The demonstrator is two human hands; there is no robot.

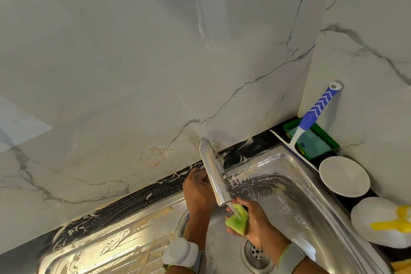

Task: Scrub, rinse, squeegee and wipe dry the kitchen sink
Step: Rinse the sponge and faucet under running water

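Two wrists come in at the near edge, each with a grey band, and the left one carries a white device. Just beyond them, the right hand curls its fingers around a green sponge, holding it over the sink bowl, a little far of the drain. A thin stream of water falls from the tap mouth straight onto the sponge, and the hand looks wet. The left hand reaches to the far rim of the sink behind the tap spout, fingers curled there; whether it grips the tap handle I cannot tell, since the spout hides the spot.

Soapy, yellowish smears cover the steel bowl walls, the draining board on the left and the dark strip of counter along the far edge.

Right of the sink, in the far corner, a green tray holds a bluish pad, and a squeegee with a blue and white handle leans in it against the marble wall, its white blade resting on the counter by the sink rim. Nearer along the right side sit a white bowl and a white plate with a yellow item lying on it.
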